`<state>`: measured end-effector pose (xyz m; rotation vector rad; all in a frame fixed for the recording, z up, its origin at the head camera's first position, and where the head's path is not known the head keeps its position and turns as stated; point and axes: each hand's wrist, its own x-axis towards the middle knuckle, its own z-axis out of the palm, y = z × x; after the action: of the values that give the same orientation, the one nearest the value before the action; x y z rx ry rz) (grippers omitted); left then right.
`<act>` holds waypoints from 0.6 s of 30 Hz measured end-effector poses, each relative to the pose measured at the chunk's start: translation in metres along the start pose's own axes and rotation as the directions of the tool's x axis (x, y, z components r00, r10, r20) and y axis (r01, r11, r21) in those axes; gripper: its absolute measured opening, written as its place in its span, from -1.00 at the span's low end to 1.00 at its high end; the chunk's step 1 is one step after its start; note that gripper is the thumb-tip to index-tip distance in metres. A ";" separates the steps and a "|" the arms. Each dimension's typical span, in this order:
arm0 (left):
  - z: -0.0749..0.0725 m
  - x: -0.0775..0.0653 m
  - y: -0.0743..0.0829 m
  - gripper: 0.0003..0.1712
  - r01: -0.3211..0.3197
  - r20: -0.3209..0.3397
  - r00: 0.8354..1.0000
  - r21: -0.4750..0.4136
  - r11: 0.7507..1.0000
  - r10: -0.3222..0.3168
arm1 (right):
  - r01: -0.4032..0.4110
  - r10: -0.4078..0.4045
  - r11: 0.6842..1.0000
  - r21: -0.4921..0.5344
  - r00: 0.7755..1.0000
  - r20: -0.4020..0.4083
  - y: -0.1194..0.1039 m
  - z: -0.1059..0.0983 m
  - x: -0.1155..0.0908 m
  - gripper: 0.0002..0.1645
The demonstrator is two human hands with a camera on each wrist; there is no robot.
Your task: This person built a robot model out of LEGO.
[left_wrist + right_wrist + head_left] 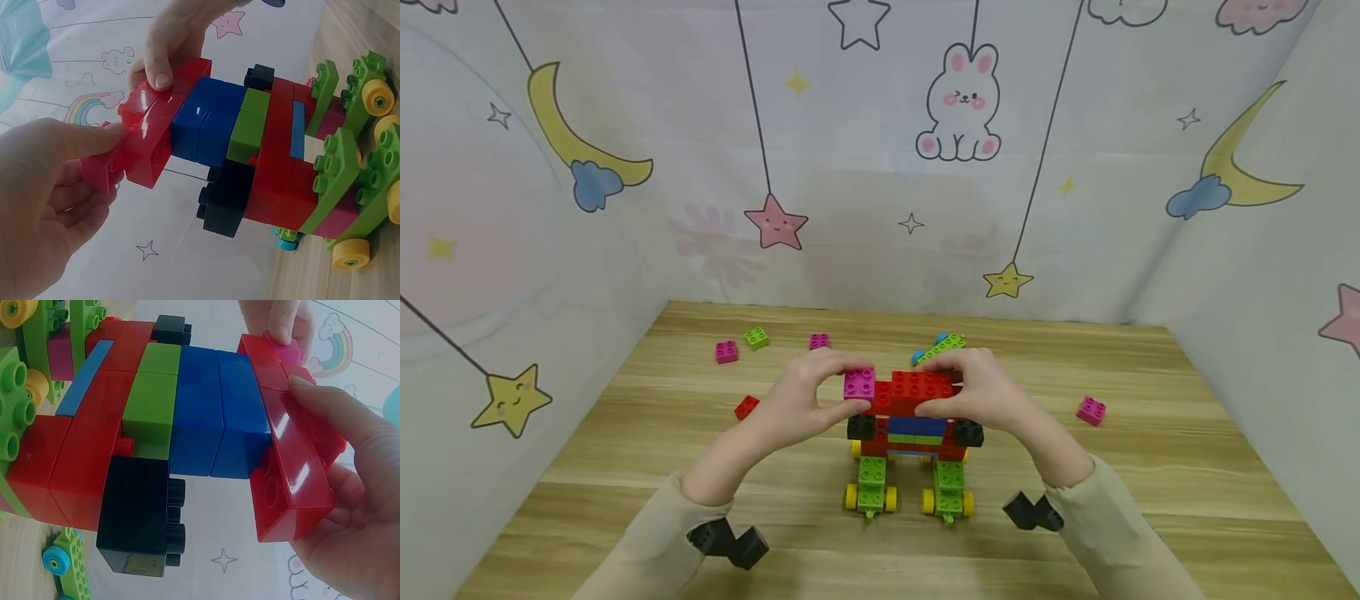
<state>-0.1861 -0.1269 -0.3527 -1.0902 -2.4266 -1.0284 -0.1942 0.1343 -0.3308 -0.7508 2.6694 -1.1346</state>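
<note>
A built figure of toy building blocks stands mid-table, with a blue-brick column (197,412), red and green layers, and black bricks (134,506) at both sides. Green wheeled bases (872,483) with yellow wheels carry it. Across its top lies a long red brick (150,147). My left hand (797,400) pinches a pink brick (859,383) at the left end of that top layer; whether it is pressed fully down I cannot tell. On the right, my right hand (981,392) grips the red brick (917,385) on top, thumb in front and fingers behind.
Loose pink bricks (726,352), a green brick (757,337) and a red brick (747,407) lie to the left. Behind the figure is a green wheeled base (951,343) with blue wheels. Another pink brick (1092,410) lies right. A printed curtain (880,183) encloses the table.
</note>
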 end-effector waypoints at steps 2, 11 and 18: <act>0.000 0.001 0.000 -0.56 -0.003 -0.002 1.000 0.011 1.000 0.003 | 0.000 0.000 1.000 0.002 1.000 -0.001 0.001 0.000 0.000 -0.49; -0.004 0.003 0.002 -0.55 0.031 0.037 0.999 0.028 0.999 -0.032 | 0.007 -0.007 1.000 0.011 1.000 -0.001 0.002 0.000 0.001 -0.49; -0.007 0.006 0.002 -0.56 0.056 0.073 0.996 0.004 0.998 -0.056 | 0.007 -0.007 1.000 0.014 1.000 0.001 0.002 0.000 0.001 -0.49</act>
<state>-0.1887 -0.1273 -0.3434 -1.0828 -2.5291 -1.0200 -0.1959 0.1350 -0.3327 -0.7584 2.6579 -1.1526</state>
